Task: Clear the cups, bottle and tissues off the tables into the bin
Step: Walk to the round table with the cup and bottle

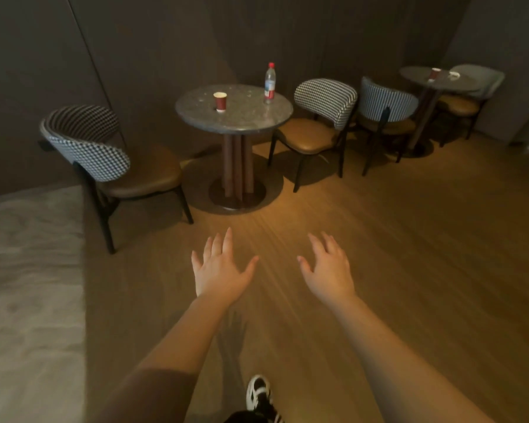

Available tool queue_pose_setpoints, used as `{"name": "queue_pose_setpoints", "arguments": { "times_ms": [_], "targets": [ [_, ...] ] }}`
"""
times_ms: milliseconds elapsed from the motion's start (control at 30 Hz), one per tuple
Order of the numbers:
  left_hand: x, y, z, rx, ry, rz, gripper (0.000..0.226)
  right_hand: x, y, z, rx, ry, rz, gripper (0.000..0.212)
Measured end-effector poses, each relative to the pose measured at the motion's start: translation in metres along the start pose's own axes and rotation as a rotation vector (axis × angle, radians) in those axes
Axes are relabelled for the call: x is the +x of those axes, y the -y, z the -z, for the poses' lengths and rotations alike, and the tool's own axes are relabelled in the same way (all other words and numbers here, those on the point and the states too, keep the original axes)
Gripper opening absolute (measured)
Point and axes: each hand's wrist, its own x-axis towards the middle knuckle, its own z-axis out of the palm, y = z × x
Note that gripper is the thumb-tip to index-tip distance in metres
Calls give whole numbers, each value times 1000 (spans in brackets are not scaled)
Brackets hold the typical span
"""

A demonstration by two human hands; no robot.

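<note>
Both the left hand (219,270) and right hand (329,270) reach forward empty with fingers spread above the wooden floor (409,254), as a red cup (220,101) and bottle (269,83) stand on the round table (242,117) at 12 o'clock, another cup (435,73) on the far table (422,77) at 2 o'clock

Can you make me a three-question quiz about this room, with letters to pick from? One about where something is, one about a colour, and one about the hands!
1. Where is the bottle?
A. on the near table
B. on a chair
C. on the floor

2. What colour is the near cup?
A. blue
B. red
C. green

3. What are the left hand and right hand doing?
A. holding cups
B. making fists
C. open, holding nothing

Answers: 1 A, it stands at the tabletop's far right edge. 2 B, its sides are red. 3 C, the fingers are spread over bare floor.
</note>
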Motion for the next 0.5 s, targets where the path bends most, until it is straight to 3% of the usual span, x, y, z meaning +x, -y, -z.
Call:
{"name": "queue_pose_setpoints", "arguments": {
  "times_ms": [500],
  "targets": [
    [433, -58, -63, -61, -68, 134, 82, 481, -5, -33, 129, 21, 100, 58]
  ]
}}
